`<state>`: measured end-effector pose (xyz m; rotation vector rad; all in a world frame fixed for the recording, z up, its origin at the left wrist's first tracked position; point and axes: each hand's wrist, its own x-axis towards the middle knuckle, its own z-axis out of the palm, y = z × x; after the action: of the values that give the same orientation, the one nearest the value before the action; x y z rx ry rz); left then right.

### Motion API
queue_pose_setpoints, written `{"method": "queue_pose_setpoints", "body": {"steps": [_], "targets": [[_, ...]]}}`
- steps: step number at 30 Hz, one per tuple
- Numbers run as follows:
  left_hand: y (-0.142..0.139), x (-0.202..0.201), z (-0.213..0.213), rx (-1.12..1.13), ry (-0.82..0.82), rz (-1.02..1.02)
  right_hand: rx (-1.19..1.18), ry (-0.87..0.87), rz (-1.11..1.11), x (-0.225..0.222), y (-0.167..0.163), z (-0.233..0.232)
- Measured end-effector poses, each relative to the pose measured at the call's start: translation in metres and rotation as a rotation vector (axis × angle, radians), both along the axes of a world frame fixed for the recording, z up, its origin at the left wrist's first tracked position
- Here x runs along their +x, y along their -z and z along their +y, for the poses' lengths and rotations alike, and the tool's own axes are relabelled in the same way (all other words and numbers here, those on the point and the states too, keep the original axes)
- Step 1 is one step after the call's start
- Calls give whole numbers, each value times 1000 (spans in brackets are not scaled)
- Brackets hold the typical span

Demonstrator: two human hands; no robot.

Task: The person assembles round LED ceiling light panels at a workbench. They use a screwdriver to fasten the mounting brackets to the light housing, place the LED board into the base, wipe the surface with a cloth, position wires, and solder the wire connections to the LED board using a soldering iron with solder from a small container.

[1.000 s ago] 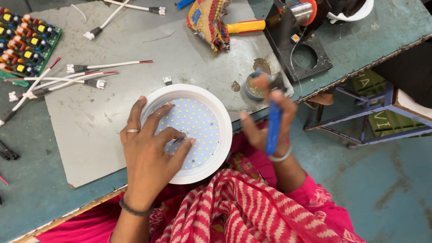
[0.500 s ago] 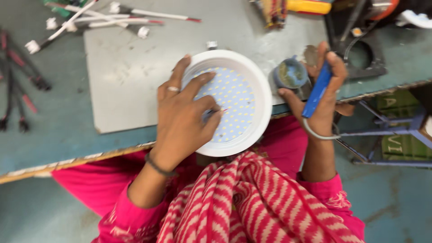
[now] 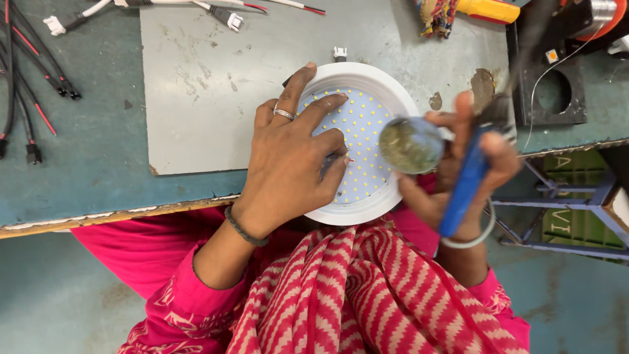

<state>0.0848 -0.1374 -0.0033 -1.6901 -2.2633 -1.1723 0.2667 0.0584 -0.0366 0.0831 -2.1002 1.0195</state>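
A round white lamp housing [image 3: 383, 86] with a disc of many small yellow LEDs lies on a grey mat [image 3: 216, 85] at the bench's front edge. My left hand [image 3: 295, 157] presses flat on the LED disc, fingers spread, a ring on one finger. My right hand [image 3: 468, 164] hovers at the lamp's right rim. It grips a blue-handled tool [image 3: 465, 187] and also holds a small round tin [image 3: 411, 145] of dull greenish paste, lifted off the bench.
Black and red leads with white plugs [image 3: 39, 85] lie at the left and top of the green bench [image 3: 65, 190]. A black fixture with a round hole [image 3: 553, 92] stands at the right, a yellow-handled tool [image 3: 488, 10] above. A blue metal frame [image 3: 563, 203] stands beyond the bench edge.
My right hand has picked the small tin up from the bench and brought it over the lamp's right rim. My left hand stays on the LED disc. The view has shifted.
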Motion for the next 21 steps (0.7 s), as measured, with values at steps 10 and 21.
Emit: {"method": "queue_pose_setpoints", "body": {"steps": [10,21], "targets": [[9,-6,4,15,-18,-12,-1,-77,-85,-14,13,-21],[9,-5,5,10,-26,-22,12,-71,-105,-12,13,-23]]}}
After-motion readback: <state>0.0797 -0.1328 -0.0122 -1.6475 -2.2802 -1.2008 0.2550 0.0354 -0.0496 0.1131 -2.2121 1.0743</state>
